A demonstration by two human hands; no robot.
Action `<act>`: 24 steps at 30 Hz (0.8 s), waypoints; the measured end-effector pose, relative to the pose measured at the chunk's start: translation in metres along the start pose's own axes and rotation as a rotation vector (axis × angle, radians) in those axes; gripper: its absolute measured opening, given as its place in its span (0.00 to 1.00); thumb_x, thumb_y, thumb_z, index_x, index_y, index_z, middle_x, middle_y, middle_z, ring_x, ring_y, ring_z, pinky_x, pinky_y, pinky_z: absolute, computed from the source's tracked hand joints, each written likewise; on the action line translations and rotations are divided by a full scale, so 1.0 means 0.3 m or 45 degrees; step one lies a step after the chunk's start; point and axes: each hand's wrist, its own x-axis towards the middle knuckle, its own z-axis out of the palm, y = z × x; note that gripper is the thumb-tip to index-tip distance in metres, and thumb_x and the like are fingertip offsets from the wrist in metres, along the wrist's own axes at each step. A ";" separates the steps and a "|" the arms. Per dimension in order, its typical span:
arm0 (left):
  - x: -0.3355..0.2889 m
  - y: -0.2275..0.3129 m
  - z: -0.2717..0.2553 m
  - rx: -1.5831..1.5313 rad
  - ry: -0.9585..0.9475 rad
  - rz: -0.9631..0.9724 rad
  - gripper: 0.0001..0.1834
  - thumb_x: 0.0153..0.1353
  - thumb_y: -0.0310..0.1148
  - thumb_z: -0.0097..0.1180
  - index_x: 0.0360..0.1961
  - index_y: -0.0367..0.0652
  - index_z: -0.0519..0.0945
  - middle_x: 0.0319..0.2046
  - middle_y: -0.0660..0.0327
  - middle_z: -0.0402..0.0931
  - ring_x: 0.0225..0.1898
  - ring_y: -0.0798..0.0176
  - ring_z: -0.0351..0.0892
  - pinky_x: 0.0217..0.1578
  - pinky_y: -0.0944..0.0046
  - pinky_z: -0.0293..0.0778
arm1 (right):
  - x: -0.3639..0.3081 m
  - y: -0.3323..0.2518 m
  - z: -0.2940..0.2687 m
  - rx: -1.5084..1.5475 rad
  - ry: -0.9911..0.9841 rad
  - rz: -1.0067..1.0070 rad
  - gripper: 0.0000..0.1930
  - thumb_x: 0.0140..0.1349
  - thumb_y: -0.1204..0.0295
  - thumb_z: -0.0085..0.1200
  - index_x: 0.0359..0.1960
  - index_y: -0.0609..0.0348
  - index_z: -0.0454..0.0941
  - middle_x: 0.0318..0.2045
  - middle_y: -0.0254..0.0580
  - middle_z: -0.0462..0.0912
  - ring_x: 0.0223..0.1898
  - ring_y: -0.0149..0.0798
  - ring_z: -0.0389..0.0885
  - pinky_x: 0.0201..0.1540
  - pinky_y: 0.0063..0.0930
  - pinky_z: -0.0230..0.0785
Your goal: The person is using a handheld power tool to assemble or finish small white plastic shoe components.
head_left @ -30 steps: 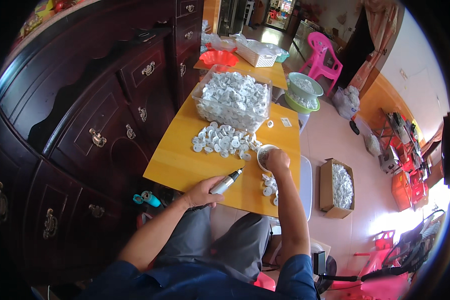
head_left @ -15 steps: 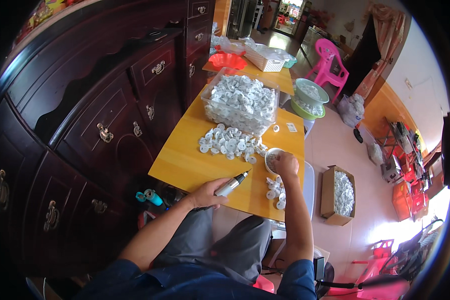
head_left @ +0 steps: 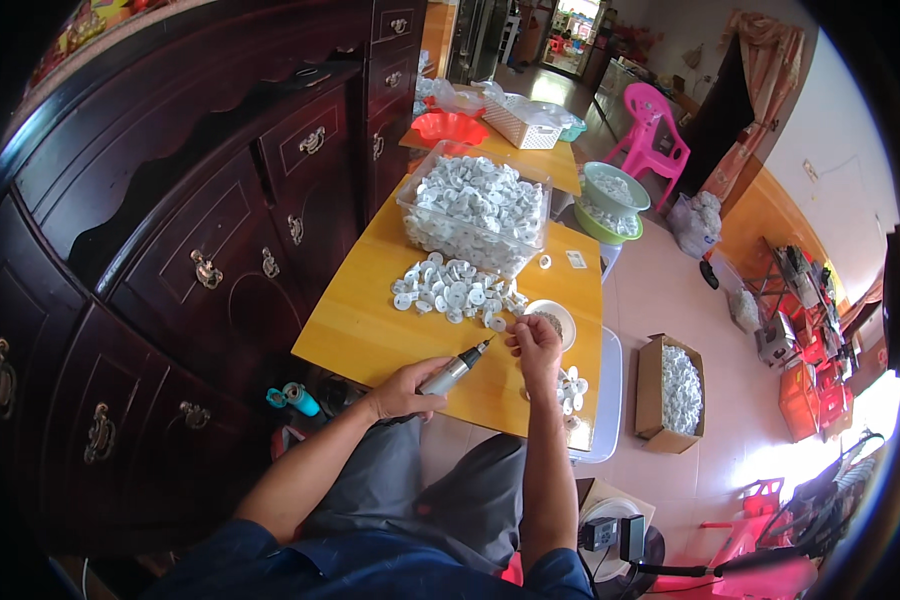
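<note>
My left hand (head_left: 402, 393) is closed around a silver electric screwdriver (head_left: 450, 371), whose black tip points up and to the right over the yellow table (head_left: 365, 335). My right hand (head_left: 537, 352) is closed in a pinch just right of that tip; what its fingertips hold is too small to make out. Behind it stands a white bowl (head_left: 567, 313) with small greyish pieces inside. A loose heap of round white plastic parts (head_left: 455, 288) lies beyond the screwdriver. More of these white parts (head_left: 572, 390) lie beside my right wrist, partly hidden by it.
A clear plastic bin (head_left: 475, 215) heaped with white parts stands at the table's far side. Dark wooden cabinets (head_left: 190, 240) line the left. On the floor to the right are a cardboard box (head_left: 651, 400) of white parts and a pink chair (head_left: 653, 135) farther back.
My right hand has come out of the white bowl and moved left and nearer, toward the screwdriver tip. The left hand with the screwdriver has shifted only slightly.
</note>
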 end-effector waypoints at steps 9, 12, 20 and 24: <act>-0.009 0.003 -0.008 -0.126 0.016 0.063 0.40 0.60 0.28 0.63 0.72 0.39 0.59 0.34 0.61 0.76 0.26 0.72 0.75 0.29 0.71 0.74 | -0.037 0.051 0.093 0.372 0.074 0.122 0.04 0.67 0.73 0.57 0.39 0.58 0.78 0.31 0.31 0.80 0.32 0.26 0.79 0.32 0.19 0.72; -0.008 -0.005 -0.012 -0.092 -0.007 0.050 0.40 0.60 0.27 0.62 0.72 0.40 0.58 0.34 0.62 0.75 0.26 0.73 0.74 0.29 0.72 0.74 | -0.024 0.062 0.092 0.530 0.060 0.189 0.03 0.66 0.74 0.58 0.40 0.57 0.78 0.31 0.30 0.80 0.32 0.26 0.78 0.33 0.19 0.72; -0.008 0.024 0.005 -0.021 0.030 0.007 0.39 0.61 0.26 0.60 0.72 0.41 0.59 0.31 0.66 0.74 0.24 0.75 0.72 0.29 0.74 0.73 | -0.038 0.054 0.085 0.669 0.006 0.244 0.05 0.64 0.76 0.58 0.40 0.56 0.79 0.31 0.30 0.81 0.31 0.26 0.79 0.33 0.19 0.73; -0.004 0.034 0.010 -0.033 0.010 -0.007 0.39 0.60 0.26 0.60 0.73 0.41 0.59 0.31 0.67 0.73 0.24 0.76 0.72 0.28 0.74 0.73 | -0.041 0.076 0.081 0.679 -0.009 0.263 0.05 0.64 0.77 0.58 0.40 0.57 0.79 0.31 0.30 0.81 0.30 0.26 0.80 0.33 0.19 0.74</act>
